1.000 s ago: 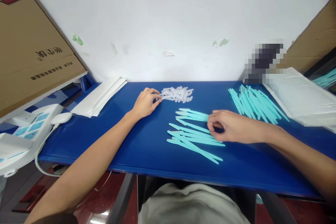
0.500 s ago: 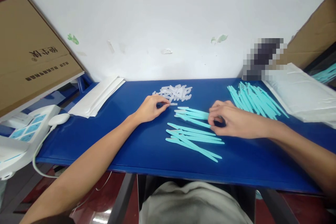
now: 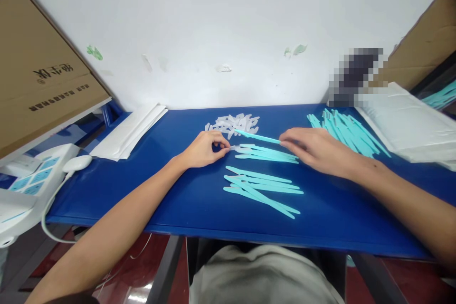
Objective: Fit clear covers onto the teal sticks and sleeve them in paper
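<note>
My left hand (image 3: 206, 149) pinches a small translucent blade cap (image 3: 233, 148) between thumb and fingertips. From the closed fingers of my right hand (image 3: 315, 148), a turquoise eyebrow razor (image 3: 259, 137) points left, its tip just in front of a pile of loose translucent caps (image 3: 237, 122). Below it, a few turquoise razors (image 3: 267, 153) lie side by side on the blue table (image 3: 171, 199). Nearer to me is another group of razors (image 3: 263, 187), some crossing each other. A larger heap of turquoise razors (image 3: 347, 132) rests beyond my right hand.
White flat packets (image 3: 130, 132) lie at the table's left, near a white power strip (image 3: 37, 175) with a plugged-in cable. A white padded bag (image 3: 402, 123) is at the right. Cardboard boxes (image 3: 46, 42) stand at both sides, and a white wall (image 3: 221, 23) closes the back.
My right hand has lifted a razor off the near group and moved it slightly back, toward the cap pile. My left hand has stayed almost in place with the cap.
</note>
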### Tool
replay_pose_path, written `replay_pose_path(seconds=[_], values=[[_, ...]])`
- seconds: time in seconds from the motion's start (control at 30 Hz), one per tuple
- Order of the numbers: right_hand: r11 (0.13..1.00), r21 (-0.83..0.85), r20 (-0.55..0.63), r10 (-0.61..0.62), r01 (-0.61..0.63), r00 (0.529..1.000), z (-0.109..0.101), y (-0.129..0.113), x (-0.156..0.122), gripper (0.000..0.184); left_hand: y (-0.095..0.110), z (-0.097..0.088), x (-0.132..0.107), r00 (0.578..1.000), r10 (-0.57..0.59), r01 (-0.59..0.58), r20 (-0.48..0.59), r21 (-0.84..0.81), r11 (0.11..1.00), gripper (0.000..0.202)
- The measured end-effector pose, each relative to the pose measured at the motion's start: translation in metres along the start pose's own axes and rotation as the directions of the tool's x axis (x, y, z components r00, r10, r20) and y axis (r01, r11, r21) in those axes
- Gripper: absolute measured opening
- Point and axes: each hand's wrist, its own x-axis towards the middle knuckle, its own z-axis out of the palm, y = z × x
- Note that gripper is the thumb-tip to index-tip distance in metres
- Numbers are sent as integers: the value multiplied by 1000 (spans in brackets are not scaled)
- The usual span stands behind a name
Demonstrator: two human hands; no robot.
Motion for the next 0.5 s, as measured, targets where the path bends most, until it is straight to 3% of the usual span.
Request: replay_pose_path(seconds=[0.5], values=[[991, -131, -57, -38, 30, 998, 4, 13, -3, 36, -5, 0, 0, 999, -13, 13, -36, 1, 1000, 23]])
